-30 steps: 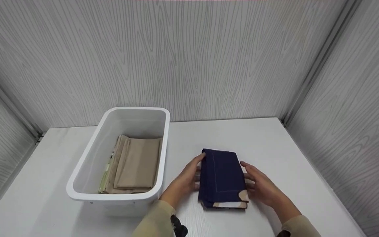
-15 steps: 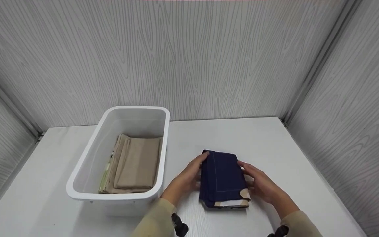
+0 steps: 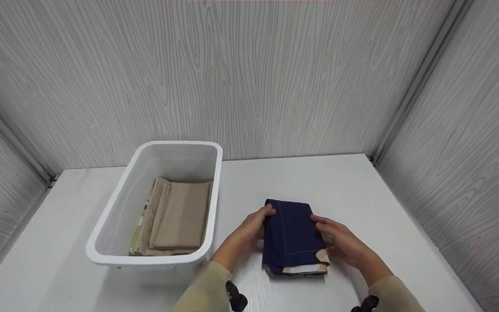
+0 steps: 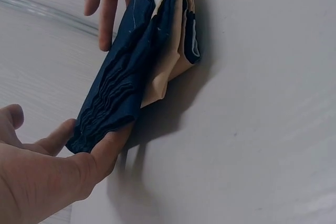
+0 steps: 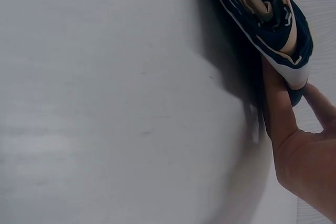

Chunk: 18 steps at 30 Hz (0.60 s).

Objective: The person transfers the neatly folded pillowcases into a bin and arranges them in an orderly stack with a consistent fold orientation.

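Note:
A navy folded cloth [image 3: 295, 234] with beige and white at its near end lies just over the table between both hands. My left hand [image 3: 248, 232] grips its left side, thumb on top and fingers beneath. From the right, my right hand [image 3: 344, 243] holds the opposite side, with the thumb over the upper edge. In the left wrist view, the cloth [image 4: 113, 85] shows many stacked layers at its edge, pinched by the left hand [image 4: 58, 177]. The right wrist view shows its rolled beige and navy layers [image 5: 286, 40], with fingers of the right hand [image 5: 304, 150] under it.
To the left stands a white plastic bin [image 3: 220, 195] with folded beige cloths [image 3: 182, 216] and a green-patterned one [image 3: 139, 232] inside. The white table [image 3: 319, 177] is bounded by grey wood-grain panels [image 3: 249, 78] at the back and sides.
The right hand has closed in on the cloth's right side, its thumb now over the edge. The left thumb has moved further onto the top. The cloth has shifted only slightly.

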Each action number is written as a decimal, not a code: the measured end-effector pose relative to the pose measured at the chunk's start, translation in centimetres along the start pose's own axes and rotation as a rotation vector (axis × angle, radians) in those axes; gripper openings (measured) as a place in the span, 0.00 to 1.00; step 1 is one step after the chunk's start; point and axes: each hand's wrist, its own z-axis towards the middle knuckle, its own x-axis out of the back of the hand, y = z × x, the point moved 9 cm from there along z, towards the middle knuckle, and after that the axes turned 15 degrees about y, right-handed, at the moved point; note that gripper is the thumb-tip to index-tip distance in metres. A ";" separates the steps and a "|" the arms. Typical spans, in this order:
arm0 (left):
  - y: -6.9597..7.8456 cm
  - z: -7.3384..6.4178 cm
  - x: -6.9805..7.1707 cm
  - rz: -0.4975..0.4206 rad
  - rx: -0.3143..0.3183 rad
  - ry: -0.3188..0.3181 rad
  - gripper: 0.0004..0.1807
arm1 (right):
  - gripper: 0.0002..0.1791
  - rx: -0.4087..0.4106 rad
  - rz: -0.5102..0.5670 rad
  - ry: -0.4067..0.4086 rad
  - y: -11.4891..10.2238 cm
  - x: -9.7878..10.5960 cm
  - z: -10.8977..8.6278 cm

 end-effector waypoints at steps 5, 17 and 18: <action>0.1 0.0 -0.1 -0.019 -0.008 -0.008 0.33 | 0.36 0.027 -0.038 -0.002 -0.1 0.0 0.0; 0.4 0.2 0.4 0.118 -0.132 0.025 0.32 | 0.43 0.054 -0.051 -0.007 0.1 0.2 -0.1; 0.5 0.2 0.4 0.114 -0.136 0.022 0.33 | 0.43 0.057 -0.053 -0.004 0.1 0.2 -0.1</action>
